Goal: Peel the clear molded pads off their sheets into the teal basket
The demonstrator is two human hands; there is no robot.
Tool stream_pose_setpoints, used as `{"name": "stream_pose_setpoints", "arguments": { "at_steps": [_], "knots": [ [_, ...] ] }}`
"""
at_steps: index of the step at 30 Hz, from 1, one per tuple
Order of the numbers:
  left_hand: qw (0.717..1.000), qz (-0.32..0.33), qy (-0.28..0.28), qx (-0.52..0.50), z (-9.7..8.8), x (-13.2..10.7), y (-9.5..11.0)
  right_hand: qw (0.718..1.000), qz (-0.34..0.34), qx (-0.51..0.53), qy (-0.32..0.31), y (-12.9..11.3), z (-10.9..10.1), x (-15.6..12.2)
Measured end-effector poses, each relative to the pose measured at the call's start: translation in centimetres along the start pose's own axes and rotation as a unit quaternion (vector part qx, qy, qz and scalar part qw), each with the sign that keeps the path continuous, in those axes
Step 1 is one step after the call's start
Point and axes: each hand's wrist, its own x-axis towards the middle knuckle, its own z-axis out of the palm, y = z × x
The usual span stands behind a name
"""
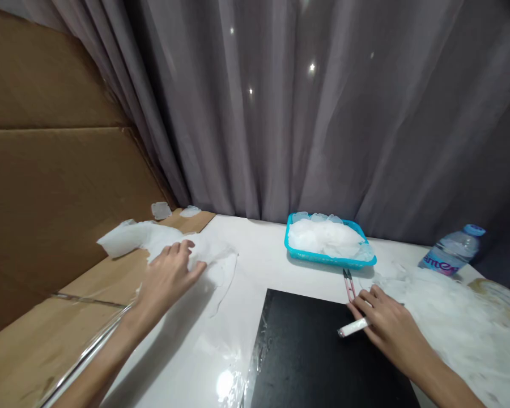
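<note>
My left hand (pixel 170 269) reaches over a crumpled piece of sheer white fabric (pixel 204 249) at the left of the white table. Its fingers are loosely curled and apart, with nothing gripped between them. My right hand (pixel 385 314) is closed around a slim white pen-like tool (pixel 354 327), whose tip points left over a black board (pixel 306 345). At those fingertips lies a pair of pink thread snips (pixel 349 285), blades pointing away; the fingers cover its near end. Whether they grip or only touch the snips, I cannot tell.
A blue plastic basket (pixel 331 259) of white sheer pieces stands at the back. More white sheer material (pixel 454 323) is heaped at right, by a water bottle (pixel 453 249) and a roll of tape (pixel 499 300). Cardboard (pixel 51 187) rises at left; a grey curtain (pixel 259 113) hangs behind.
</note>
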Motion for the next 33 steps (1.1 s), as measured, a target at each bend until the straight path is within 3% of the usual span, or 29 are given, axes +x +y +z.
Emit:
{"name": "stream_pose_setpoints", "arguments": {
  "at_steps": [4,7,10,16,23,27,30,33],
  "knots": [
    [0.996,0.078,-0.028,0.031,1.2,4.8,3.3,0.999,-0.016,0.028,-0.011,-2.1,1.4,-0.6],
    [0.994,0.065,-0.082,0.036,3.2,9.5,5.2,0.999,-0.013,0.045,-0.021,-4.0,2.1,-0.9],
    [0.988,0.058,-0.138,0.037,5.1,12.1,6.0,0.998,-0.003,0.056,-0.009,-5.3,2.5,-1.1],
    [0.986,0.073,-0.148,0.028,6.4,11.9,5.0,0.992,0.041,0.118,0.006,-5.5,2.9,-1.3],
    [0.988,0.086,-0.124,-0.007,5.5,12.4,5.1,0.984,0.066,0.167,0.004,-5.3,3.5,-1.7],
    [0.990,0.116,-0.047,-0.057,3.8,11.7,7.5,0.980,0.079,0.183,-0.017,-5.4,3.8,-1.6],
    [0.978,0.149,0.076,-0.126,1.3,9.9,10.7,0.978,0.085,0.191,-0.021,-5.3,3.9,-1.4],
    [0.929,0.176,0.230,-0.229,-2.0,7.6,13.8,0.977,0.088,0.191,-0.021,-5.2,3.8,-1.1]
  ]
}}
